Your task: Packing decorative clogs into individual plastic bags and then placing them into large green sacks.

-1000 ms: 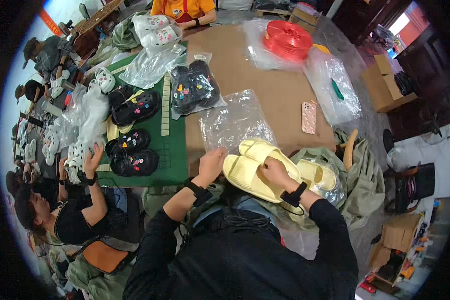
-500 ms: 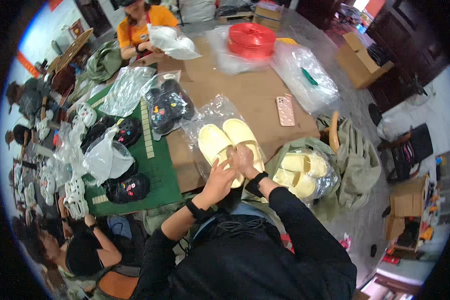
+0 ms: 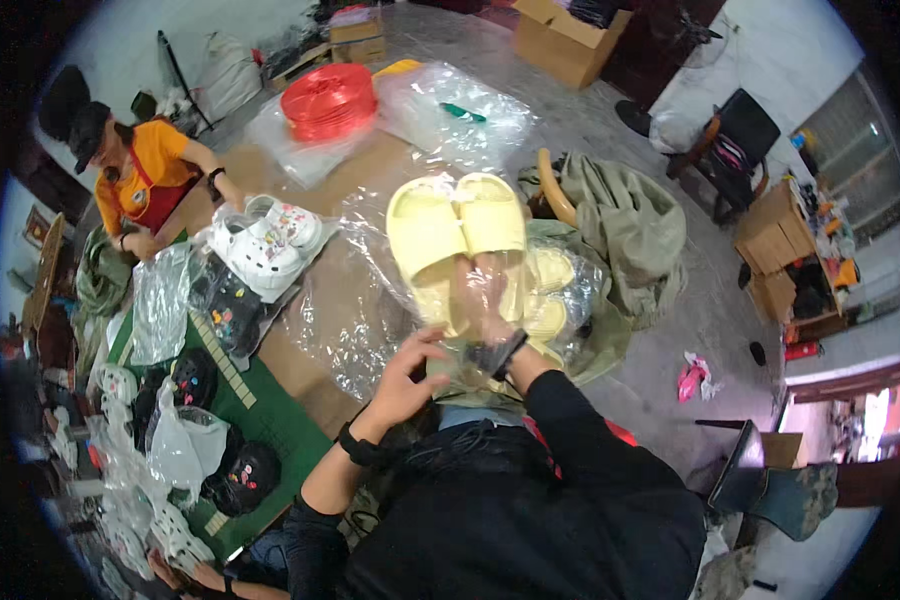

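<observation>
A pair of pale yellow slides (image 3: 425, 225) is held up over the near right edge of the table, both toes pointing away from me. My right hand (image 3: 482, 300) grips them together at the middle, its fingers partly hidden by the straps. Close by the heel of the left slide, my left hand (image 3: 405, 385) is open with fingers apart, holding nothing. A crumpled clear plastic bag (image 3: 345, 325) lies on the brown table top to the left of the slides. Behind them at the right, more yellow slides (image 3: 552, 268) show in clear plastic on olive cloth.
Across the table, a co-worker in orange (image 3: 155, 185) has white clogs (image 3: 268, 248) in front. Black clogs (image 3: 240, 478) rest on the green mat (image 3: 285, 440). Farther back are a red roll (image 3: 328, 105) and stacked clear bags (image 3: 450, 110). Olive cloth (image 3: 625, 240) is bundled at the right.
My view has turned to the right. The slides have been raised from the table in my right hand, and my left hand has come away from them. White clogs now appear before the co-worker.
</observation>
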The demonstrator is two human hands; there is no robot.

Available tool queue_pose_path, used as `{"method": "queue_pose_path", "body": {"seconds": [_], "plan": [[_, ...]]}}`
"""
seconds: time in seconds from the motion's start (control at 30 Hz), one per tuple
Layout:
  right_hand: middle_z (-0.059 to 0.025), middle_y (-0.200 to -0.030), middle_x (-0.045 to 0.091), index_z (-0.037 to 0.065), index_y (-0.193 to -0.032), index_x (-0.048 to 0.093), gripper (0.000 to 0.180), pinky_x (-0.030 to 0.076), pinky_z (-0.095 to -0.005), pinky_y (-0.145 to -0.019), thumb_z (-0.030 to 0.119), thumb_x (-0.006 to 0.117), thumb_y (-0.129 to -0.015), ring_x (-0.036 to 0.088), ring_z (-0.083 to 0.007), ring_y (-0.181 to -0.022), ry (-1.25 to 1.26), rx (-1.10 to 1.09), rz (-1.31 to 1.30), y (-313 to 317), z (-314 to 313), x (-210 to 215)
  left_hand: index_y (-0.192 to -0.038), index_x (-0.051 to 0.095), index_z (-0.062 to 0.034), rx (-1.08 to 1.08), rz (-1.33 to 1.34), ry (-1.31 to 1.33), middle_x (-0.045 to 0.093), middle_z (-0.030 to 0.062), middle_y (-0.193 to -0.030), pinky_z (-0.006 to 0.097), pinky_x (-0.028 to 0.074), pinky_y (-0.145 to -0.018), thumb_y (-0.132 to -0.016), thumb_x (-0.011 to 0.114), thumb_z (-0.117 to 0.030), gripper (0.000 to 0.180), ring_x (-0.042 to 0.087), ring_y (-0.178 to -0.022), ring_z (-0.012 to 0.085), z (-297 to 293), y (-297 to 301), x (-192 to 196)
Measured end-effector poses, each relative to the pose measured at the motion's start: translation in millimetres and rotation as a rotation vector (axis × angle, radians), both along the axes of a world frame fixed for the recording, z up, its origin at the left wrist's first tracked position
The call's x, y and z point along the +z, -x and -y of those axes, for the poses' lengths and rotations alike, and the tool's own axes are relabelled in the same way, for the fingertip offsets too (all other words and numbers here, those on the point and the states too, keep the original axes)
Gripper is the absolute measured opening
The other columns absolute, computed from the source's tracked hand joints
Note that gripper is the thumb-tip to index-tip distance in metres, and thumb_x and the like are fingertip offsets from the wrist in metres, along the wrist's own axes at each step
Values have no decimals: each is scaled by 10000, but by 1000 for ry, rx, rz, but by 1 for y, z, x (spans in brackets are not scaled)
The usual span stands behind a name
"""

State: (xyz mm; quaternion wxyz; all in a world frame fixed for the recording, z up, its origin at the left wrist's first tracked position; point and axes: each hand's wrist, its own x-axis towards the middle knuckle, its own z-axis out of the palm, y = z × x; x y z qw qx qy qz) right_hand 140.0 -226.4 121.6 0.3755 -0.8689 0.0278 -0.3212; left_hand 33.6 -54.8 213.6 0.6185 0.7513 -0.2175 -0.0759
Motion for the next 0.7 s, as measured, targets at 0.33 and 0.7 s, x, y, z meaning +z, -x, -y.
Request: {"method": "queue_pose_path", "body": {"seconds": [0.33,0.7], "plan": [[-98,-916,528,94,-924,561,195,406,-396,-708,219,536,-776,499,-270,-852,718,177,-464,83,144,-2,-1084,451,-26,-45,-319,-843,582,206,-916,410,448,-736,-723,582,-438,563,568,-812,392,7,5,-147],[-141,-713,582,39,-837,578,271,443,-397,-592,258,623,-684,562,-320,-666,578,364,-753,75,217,18,-920,426,-64,271,-1128,385,471,109,-945,350,476,-687,-830,429,-151,125,537,-767,234,-20,7,-187]]}}
